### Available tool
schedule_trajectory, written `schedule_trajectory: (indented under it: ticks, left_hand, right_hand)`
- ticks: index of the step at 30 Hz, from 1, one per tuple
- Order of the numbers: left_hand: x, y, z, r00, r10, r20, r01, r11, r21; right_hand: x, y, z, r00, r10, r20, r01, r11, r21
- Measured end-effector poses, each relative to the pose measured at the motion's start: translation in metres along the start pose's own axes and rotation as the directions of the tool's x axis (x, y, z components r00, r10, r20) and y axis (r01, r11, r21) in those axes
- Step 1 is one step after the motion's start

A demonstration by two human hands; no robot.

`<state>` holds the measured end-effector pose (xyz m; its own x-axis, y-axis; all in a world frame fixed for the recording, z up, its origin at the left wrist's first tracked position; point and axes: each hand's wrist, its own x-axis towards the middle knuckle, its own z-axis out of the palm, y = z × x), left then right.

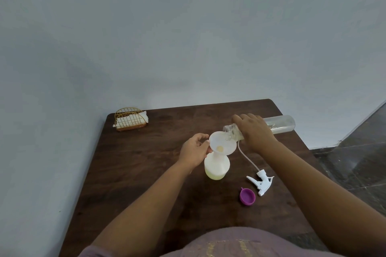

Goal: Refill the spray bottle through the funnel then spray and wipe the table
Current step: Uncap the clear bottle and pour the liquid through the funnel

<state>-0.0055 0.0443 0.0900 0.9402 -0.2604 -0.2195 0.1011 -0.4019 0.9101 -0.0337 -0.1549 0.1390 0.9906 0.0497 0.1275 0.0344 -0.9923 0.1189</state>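
A white spray bottle (216,166) stands upright mid-table, with pale yellow liquid in its lower part. A white funnel (223,144) sits in its neck, and my left hand (194,151) pinches the funnel's left rim. My right hand (253,130) grips a clear plastic bottle (281,124) tipped nearly level, its open mouth over the funnel's right edge. A little yellowish liquid shows at the funnel's throat. The white trigger sprayer head (261,181) with its dip tube lies on the table to the right of the bottle.
A purple cap (247,196) lies open side up near the sprayer head. A gold wire holder with white napkins (130,119) stands at the far left corner of the dark wooden table (146,173). A grey wall runs behind and to the left; dark floor tiles lie to the right.
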Motion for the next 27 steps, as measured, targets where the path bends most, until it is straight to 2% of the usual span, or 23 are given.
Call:
schedule_trajectory:
  ticks: [27]
  left_hand:
    - [-0.0019,-0.0015,-0.0004,1.0,-0.002,0.012,0.003,1.0,-0.005]
  right_hand:
    - [-0.0057,-0.0065,-0.0051,1.0,-0.007,-0.018,0.008,0.999,0.032]
